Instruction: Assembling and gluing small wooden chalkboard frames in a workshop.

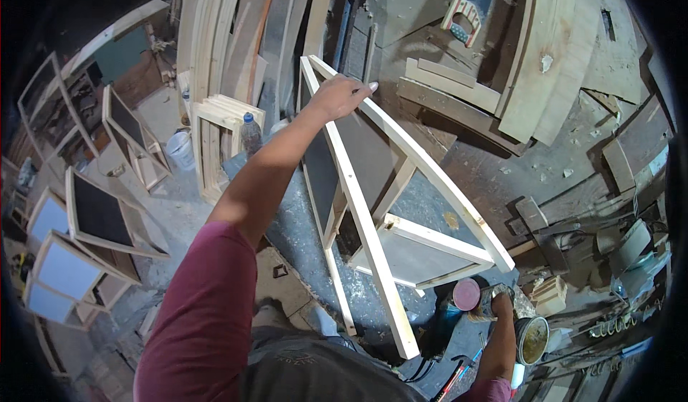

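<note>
An A-shaped folding wooden stand [365, 208] of pale bare timber, with dark and grey panels between its legs, stands in front of me. My left hand [342, 97] is closed over its top end, where the two long side pieces come close together. Low on the right, my right hand [502, 305] is at a tin can [483, 306]; its fingers are hidden, and I cannot tell whether they grip the can or reach into it. Beside that can are a round pink-topped container [466, 294] and an open can with yellowish-brown contents [532, 340].
Several finished board stands [107, 212] occupy the floor at left. Stacked pale frames [215, 144] and a water bottle [251, 131] are beyond my left forearm. Planks [534, 65] and a handsaw [466, 18] lie at far right. Tools [459, 377] lie near my right forearm.
</note>
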Available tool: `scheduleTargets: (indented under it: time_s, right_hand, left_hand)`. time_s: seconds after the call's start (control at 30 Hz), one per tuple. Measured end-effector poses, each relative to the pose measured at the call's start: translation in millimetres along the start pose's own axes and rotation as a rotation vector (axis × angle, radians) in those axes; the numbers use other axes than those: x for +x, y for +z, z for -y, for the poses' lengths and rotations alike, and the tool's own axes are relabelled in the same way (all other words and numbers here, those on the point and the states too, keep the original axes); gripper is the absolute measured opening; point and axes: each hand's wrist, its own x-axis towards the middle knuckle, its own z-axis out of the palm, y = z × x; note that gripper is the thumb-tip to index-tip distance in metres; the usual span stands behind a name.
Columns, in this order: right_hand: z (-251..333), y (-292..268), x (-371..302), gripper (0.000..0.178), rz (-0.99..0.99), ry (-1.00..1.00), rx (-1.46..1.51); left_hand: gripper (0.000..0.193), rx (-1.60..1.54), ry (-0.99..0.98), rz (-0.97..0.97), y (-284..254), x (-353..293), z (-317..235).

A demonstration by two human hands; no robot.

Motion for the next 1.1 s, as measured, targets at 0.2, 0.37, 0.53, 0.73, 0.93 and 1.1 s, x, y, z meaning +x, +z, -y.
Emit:
scheduleTargets:
  time_s: [0.2,0.37,0.53,0.73,0.93,1.1]
  right_hand:
    - [18.5,-69.4,-70.8,0.022,-0.455,0.425,0.299]
    - [91.0,-239.9,-183.4,0.014,-0.669,0.327,0.656]
    - [280.6,-431.0,-290.9,0.011,-0.832,0.227,0.665]
    - [485.1,-492.1,-279.8,0.018,-0.805,-0.034,0.741]
    - [542.2,-484.5,-244.4,0.018,-0.845,-0.150,0.729]
    - [548.4,-484.3,-241.3,0.017,-0.839,-0.091,0.705]
  left_hand:
    - [0.056,0.046,0.036,0.118,-12.4,-1.0,-8.8]
    - [0.054,-0.103,0.134,0.245,-19.7,-1.9,-6.6]
    - [0.055,-0.115,0.295,0.172,-16.9,-7.9,2.1]
    - [0.053,-0.237,0.342,0.235,-21.8,-6.2,1.9]
    - [0.051,-0.207,0.331,0.233,-25.4,-5.8,5.6]
    - [0.051,-0.211,0.355,0.241,-27.0,-5.4,6.9]
